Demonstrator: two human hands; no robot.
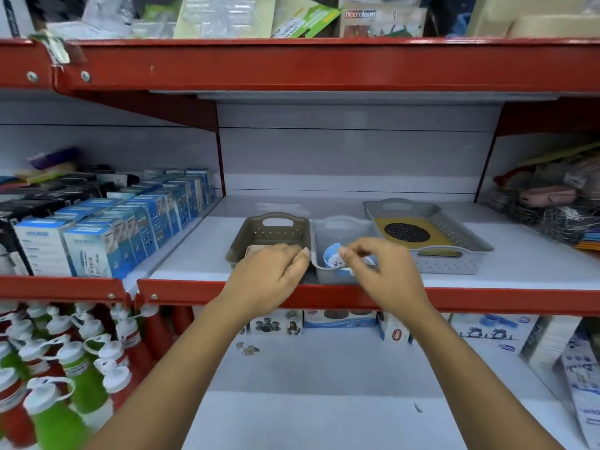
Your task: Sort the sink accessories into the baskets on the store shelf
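In the head view, three perforated baskets sit in a row on the white shelf (519,267), close behind its red front lip. The brown basket (271,230) is on the left, the small grey basket (341,230) stands just beside it in the middle, their sides touching or nearly so, and the large grey tray basket (454,245) lies to the right and reaches farther back.

The left hand (271,271) rests over the near right corner of the brown basket, palm down, fingers bent and curled over the rim. A pale flat item shows under its knuckles inside that basket, but whether the hand grips it cannot be told.

The right hand (383,267) hangs over the near part of the small grey basket, thumb and forefinger pinched narrow at the edge of a blue and white sink strainer (334,259) wrapped in clear packaging. The strainer sits tilted inside the small grey basket, its blue rim toward the left wall.

In the large grey tray basket lies a yellow card pack with a round black mesh strainer (407,233) on it, flat on the basket floor.

Left of the divider, blue and white boxes (107,245) stand in ranks. On the lower shelf at the near left are red and green bottles (74,384) with white caps.
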